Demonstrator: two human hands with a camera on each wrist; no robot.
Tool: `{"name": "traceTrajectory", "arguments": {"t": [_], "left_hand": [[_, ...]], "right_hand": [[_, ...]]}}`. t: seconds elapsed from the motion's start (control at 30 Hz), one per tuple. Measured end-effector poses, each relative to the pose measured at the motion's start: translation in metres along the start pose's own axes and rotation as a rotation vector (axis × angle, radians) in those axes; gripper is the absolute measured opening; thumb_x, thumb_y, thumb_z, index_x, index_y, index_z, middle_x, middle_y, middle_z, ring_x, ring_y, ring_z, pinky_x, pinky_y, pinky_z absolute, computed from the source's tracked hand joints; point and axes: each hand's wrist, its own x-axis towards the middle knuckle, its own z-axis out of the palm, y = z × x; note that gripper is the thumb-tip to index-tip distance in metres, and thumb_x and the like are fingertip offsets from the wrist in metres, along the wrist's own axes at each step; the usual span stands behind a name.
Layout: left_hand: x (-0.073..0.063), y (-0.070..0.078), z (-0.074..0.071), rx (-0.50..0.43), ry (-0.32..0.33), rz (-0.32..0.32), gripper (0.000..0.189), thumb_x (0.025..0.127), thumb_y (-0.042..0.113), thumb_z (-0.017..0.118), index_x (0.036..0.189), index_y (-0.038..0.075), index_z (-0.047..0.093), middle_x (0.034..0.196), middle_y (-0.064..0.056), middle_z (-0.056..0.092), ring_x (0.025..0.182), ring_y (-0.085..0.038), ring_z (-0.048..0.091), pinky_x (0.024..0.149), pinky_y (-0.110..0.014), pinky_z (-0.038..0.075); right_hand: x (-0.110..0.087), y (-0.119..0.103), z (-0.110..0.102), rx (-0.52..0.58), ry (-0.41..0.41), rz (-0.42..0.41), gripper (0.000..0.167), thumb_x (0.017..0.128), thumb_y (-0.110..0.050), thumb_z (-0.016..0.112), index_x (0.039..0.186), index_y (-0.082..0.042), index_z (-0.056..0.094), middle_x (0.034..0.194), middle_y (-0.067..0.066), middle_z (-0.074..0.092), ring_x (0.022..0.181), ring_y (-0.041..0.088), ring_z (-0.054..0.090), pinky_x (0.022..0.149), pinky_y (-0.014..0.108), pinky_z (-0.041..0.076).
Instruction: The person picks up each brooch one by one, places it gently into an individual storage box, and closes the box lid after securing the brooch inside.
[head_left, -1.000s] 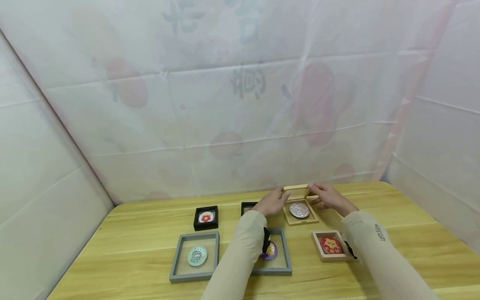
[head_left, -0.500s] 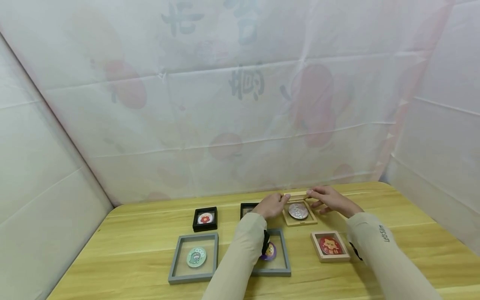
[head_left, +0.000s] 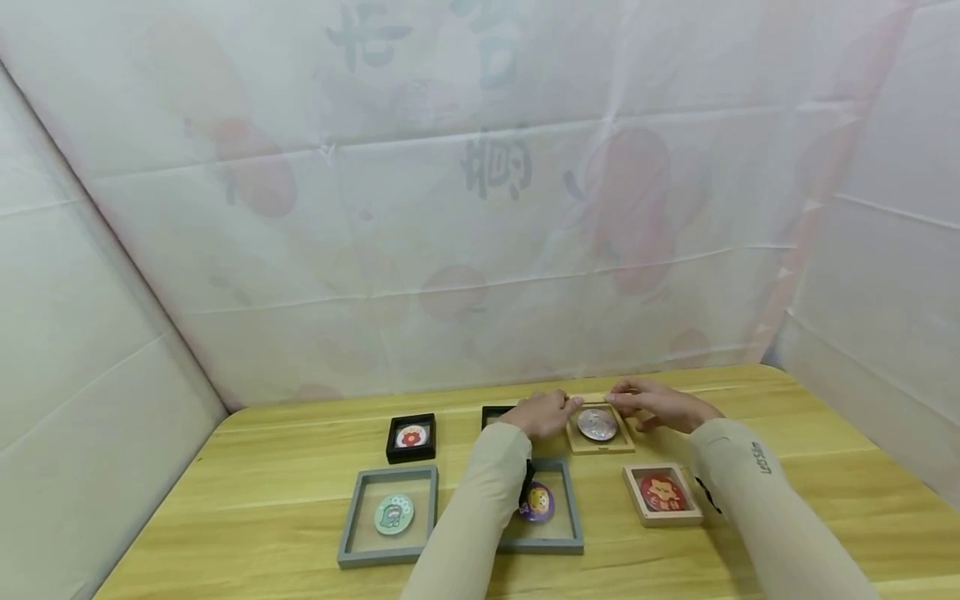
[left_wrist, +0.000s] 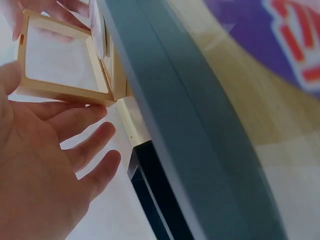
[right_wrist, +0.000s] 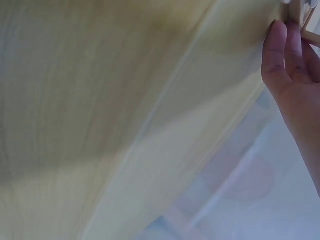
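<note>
My left hand [head_left: 538,414] and right hand [head_left: 656,406] hold a small light-wood display frame [head_left: 603,450] from its two sides at the back right. A round, silvery-pink badge [head_left: 597,425] lies inside it. In the left wrist view, the frame's hinged clear lid [left_wrist: 60,92] is tilted above the base, with my left thumb and index finger at its edge. There, the other fingers are spread off the frame. My right fingers [right_wrist: 295,60] grip the opposite edge in the right wrist view, which shows only a corner of the frame.
Around it lie a black frame with a red-flower badge [head_left: 411,436], a partly hidden black frame [head_left: 495,410], a grey frame [head_left: 388,555] with a green badge, a grey frame [head_left: 540,546] with a purple badge, and a pale wooden frame [head_left: 672,519] with a red star badge.
The lid, standing nearly upright a second ago, has swung down toward the base and the badge. Both hands have come down with it, the right one slightly lower. The other frames stay put.
</note>
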Motion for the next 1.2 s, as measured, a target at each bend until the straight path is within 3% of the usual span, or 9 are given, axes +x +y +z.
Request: {"name": "traceTrajectory", "arguments": {"t": [0.2, 0.43, 0.63, 0.87, 1.2], "left_hand": [[-0.001, -0.006, -0.001, 0.017, -0.005, -0.003, 0.065, 0.108, 0.055, 0.030, 0.149, 0.007, 0.050, 0.146, -0.010, 0.055, 0.134, -0.031, 0.051, 0.110, -0.043, 0.041], [-0.002, -0.009, -0.003, -0.041, -0.018, -0.035, 0.071, 0.106, 0.060, 0.030, 0.153, 0.009, 0.045, 0.154, -0.009, 0.047, 0.143, -0.032, 0.040, 0.115, -0.047, 0.033], [-0.001, -0.004, -0.003, -0.014, -0.024, -0.074, 0.073, 0.104, 0.065, 0.032, 0.151, 0.013, 0.050, 0.155, -0.011, 0.044, 0.146, -0.033, 0.033, 0.116, -0.051, 0.029], [-0.001, -0.006, -0.007, 0.039, -0.029, -0.060, 0.071, 0.103, 0.065, 0.035, 0.146, 0.014, 0.056, 0.148, -0.005, 0.053, 0.145, -0.031, 0.036, 0.119, -0.049, 0.023], [-0.001, -0.002, -0.009, 0.092, -0.042, -0.071, 0.070, 0.102, 0.066, 0.038, 0.146, 0.014, 0.056, 0.148, -0.003, 0.055, 0.145, -0.033, 0.035, 0.121, -0.048, 0.016]], "right_hand": [[0.003, -0.002, -0.001, -0.058, -0.028, 0.039, 0.074, 0.103, -0.037, 0.056, 0.148, 0.016, 0.031, 0.141, 0.030, 0.045, 0.118, 0.036, 0.053, 0.092, 0.047, 0.049], [0.007, 0.002, -0.003, -0.096, -0.015, 0.019, 0.078, 0.102, -0.039, 0.058, 0.149, 0.016, 0.031, 0.144, 0.031, 0.046, 0.118, 0.033, 0.055, 0.089, 0.043, 0.051], [0.003, 0.005, -0.003, -0.085, -0.016, -0.019, 0.076, 0.102, -0.037, 0.058, 0.149, 0.016, 0.031, 0.138, 0.026, 0.051, 0.112, 0.030, 0.057, 0.082, 0.039, 0.049], [0.005, 0.007, -0.003, -0.072, -0.044, -0.024, 0.079, 0.102, -0.036, 0.059, 0.150, 0.017, 0.027, 0.140, 0.026, 0.049, 0.109, 0.028, 0.058, 0.082, 0.038, 0.050], [0.006, 0.008, -0.005, -0.103, -0.078, -0.015, 0.084, 0.099, -0.038, 0.061, 0.152, 0.016, 0.024, 0.142, 0.026, 0.048, 0.108, 0.027, 0.059, 0.086, 0.039, 0.049]]}}
